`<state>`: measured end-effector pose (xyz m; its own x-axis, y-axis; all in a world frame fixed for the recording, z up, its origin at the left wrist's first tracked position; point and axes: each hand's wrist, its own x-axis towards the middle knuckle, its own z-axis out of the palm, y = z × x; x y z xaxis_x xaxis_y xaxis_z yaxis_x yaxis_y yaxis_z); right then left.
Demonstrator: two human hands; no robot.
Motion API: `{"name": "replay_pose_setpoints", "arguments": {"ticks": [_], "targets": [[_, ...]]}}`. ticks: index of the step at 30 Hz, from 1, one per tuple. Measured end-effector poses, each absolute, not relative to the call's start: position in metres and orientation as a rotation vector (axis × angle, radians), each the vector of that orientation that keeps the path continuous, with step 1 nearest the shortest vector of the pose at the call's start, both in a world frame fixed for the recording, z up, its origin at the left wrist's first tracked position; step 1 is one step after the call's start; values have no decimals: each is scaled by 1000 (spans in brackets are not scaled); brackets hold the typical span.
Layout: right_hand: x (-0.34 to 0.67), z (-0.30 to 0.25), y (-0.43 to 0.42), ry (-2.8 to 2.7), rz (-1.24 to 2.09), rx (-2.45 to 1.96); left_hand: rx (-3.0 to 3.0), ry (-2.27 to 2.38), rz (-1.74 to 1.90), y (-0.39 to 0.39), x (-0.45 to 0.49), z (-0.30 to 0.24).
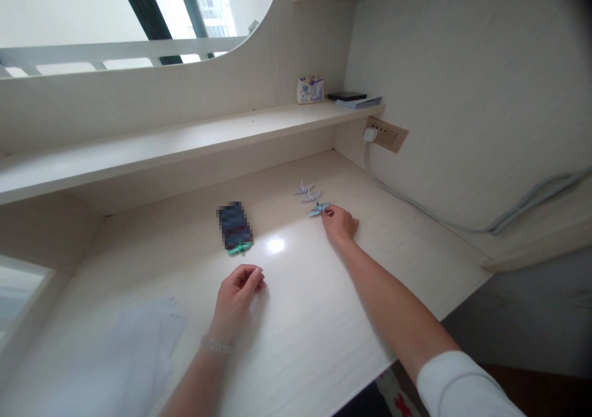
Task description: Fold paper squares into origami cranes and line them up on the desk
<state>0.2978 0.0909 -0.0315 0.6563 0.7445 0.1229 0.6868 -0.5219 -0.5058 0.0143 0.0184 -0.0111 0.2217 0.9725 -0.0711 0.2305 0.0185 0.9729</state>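
Toward the back right of the desk, my right hand [341, 222] pinches a light blue folded paper crane [318, 209] by its near end. Just behind it stand two white paper cranes [304, 188], close to each other. My left hand [240, 284] rests lower on the desk with its fingers curled in and the thumb against them; nothing shows in it. Beyond that hand lies a dark, pixelated phone-like object [235, 226] with a green edge at its near end.
Blurred white paper sheets [124, 355] lie at the front left. A shelf [208, 134] crosses the back, bearing a tissue pack [310, 90] and a dark flat item [346, 96] on papers. From the wall socket [387, 134], a grey cable [430, 216] runs along the right side.
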Motion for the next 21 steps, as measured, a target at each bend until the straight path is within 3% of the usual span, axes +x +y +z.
{"name": "replay_pose_setpoints", "arguments": {"ticks": [21], "targets": [[297, -30, 97, -1130, 131, -2367, 1494, 1222, 855, 17, 14, -10]]}}
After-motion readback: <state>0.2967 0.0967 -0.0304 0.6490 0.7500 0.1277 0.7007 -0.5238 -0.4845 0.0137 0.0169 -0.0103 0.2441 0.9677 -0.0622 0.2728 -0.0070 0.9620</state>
